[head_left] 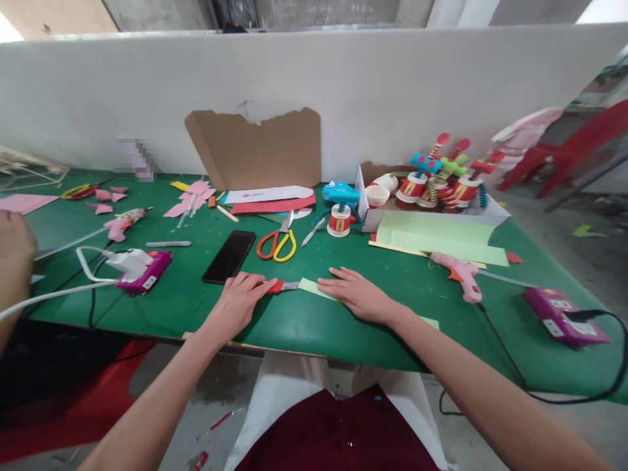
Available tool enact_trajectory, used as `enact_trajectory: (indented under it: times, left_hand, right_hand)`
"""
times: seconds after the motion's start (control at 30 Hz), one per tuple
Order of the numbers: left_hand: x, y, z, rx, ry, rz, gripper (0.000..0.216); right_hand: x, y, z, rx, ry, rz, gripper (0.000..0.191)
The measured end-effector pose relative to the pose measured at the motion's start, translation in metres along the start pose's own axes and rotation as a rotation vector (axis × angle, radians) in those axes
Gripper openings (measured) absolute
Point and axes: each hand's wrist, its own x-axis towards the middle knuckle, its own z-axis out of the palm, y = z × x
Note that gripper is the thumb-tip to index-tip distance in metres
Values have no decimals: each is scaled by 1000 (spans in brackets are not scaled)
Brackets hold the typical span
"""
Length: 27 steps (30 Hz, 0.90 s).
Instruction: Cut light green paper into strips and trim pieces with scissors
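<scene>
An open white cardboard box [494, 212] with a brown inner face held a plain, pale, round-rimmed cup [377, 195] and several red-banded cup figures [412, 188] with springy, pleated limbs. On the smooth green tabletop [294, 320], the left hand's [240, 297] fingers were closed round a red cutter [278, 287], its flat grey blade right by one end of a pale green paper strip [314, 288]. The right hand [360, 294] lay flat on that strip, fingers extended and slightly parted.
</scene>
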Motion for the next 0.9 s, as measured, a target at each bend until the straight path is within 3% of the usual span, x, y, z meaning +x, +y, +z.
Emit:
enact_trajectory:
  times: [0.3,0.9]
  left_hand:
    - [-2,-10,5,-64,37,37,48]
    - [2,-8,2,-95,11,57,47]
  right_hand:
    - [1,-3,2,-10,-11,20,50]
    - [1,-5,1,-14,-13,20,50]
